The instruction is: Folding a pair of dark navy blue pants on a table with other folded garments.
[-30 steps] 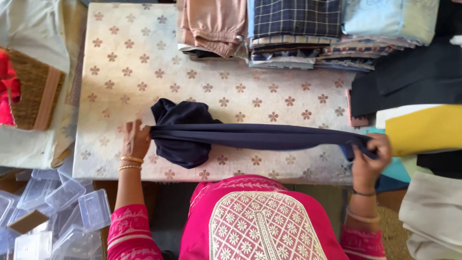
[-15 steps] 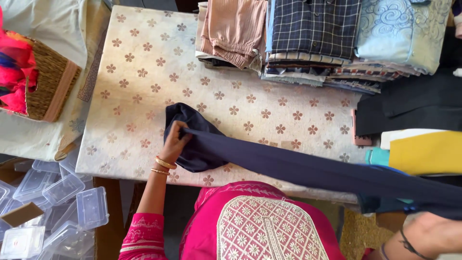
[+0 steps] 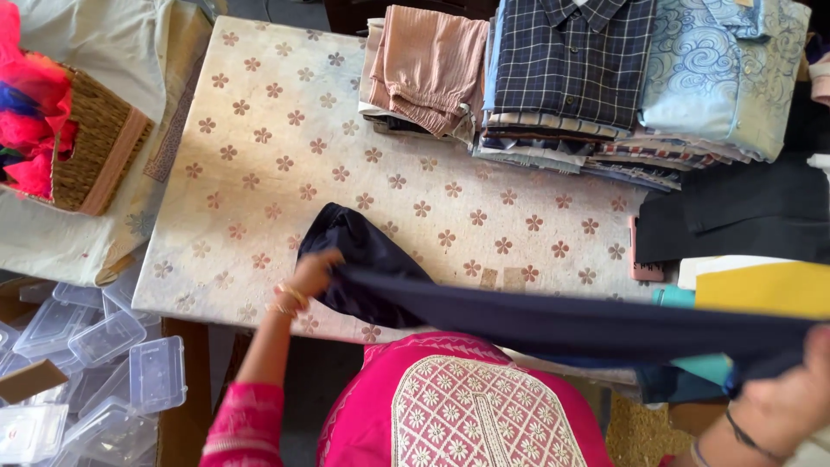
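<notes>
Stretched farther than a moment ago, the dark navy cloth [image 3: 553, 324] now runs low and to the right, where the right hand [image 3: 791, 402] has swung out past the surface's [image 3: 259, 173] edge.

Both hands hold the cloth: the left hand [image 3: 313, 272] is closed on it at its bunched end, which lies on the flower-patterned surface, while the right hand grips the far end in the air. Folded shirts [image 3: 571, 69] are stacked along the back; a woven basket [image 3: 95, 151] sits at the left.
</notes>
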